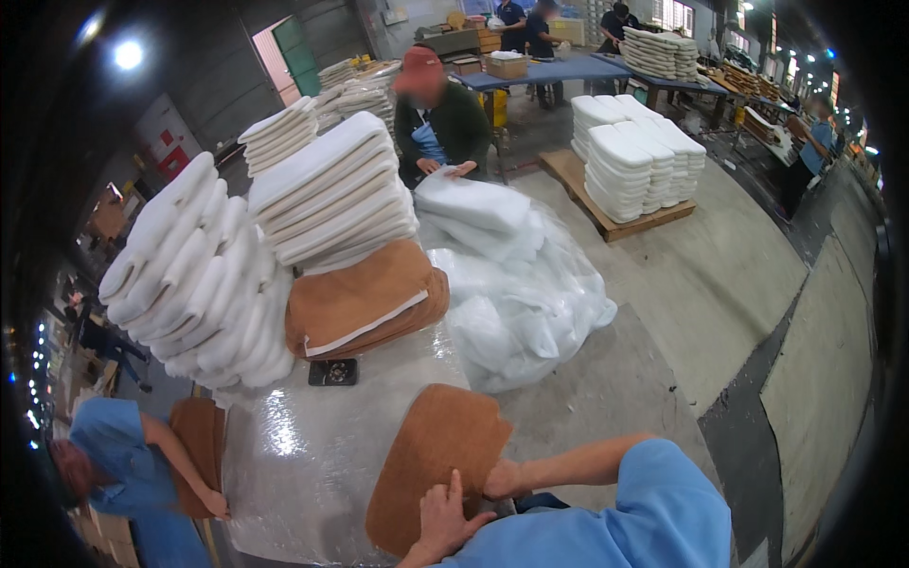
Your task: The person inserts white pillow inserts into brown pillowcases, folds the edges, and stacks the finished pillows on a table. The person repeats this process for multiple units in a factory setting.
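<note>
A brown fabric cushion cover (428, 454) lies in front of me at the near edge of the plastic-wrapped table (294, 464). Whether it has filling inside, I cannot tell. My left hand (447, 519) rests on its near part, index finger and thumb spread apart. At the cover's right edge, my right hand (502, 480) is closed on the fabric; its fingertips are partly hidden. Farther up the table is a pile of folded brown covers (365, 298) with a white strip along one side. A small dark patterned item (332, 372) sits just before that pile.
Tall stacks of white cushion pads (331, 194) stand at the table's far side. Beyond the table, a person in a red cap (440, 142) handles white padding over a large clear plastic bag (530, 303). At left, another person (133, 454) holds brown covers. White pads (644, 151) sit on a pallet.
</note>
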Motion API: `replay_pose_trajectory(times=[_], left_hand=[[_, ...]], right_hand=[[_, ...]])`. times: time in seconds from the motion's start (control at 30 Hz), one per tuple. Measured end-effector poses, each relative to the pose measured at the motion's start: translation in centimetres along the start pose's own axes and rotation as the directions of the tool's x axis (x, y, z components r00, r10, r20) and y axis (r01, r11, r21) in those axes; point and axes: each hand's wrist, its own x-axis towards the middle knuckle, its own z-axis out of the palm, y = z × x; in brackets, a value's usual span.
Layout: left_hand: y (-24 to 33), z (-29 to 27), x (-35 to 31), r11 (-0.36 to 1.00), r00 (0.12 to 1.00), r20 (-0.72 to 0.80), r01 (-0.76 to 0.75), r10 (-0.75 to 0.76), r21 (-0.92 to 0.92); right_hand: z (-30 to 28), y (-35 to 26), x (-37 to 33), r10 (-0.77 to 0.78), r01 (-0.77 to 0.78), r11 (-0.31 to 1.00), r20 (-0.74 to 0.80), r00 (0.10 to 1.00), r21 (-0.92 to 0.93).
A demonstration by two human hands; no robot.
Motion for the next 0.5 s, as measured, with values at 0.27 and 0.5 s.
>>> replay_pose_trajectory(times=[0.27, 0.5], left_hand=[[-1.2, -1.0, 2.5, 0.990, 0.968, -0.249, -0.067, 0.035, -0.122], [-0.7, -1.6, 5.1, 0.972, 0.941, -0.325, -0.154, 0.090, -0.177]], right_hand=[[-7.2, -0.7, 3.7, 0.188, -0.205, 0.916, 0.083, 0.979, 0.344], [-10.7, 0.8, 5.0, -0.014, -0.025, 0.991, 0.286, 0.958, 0.133]])
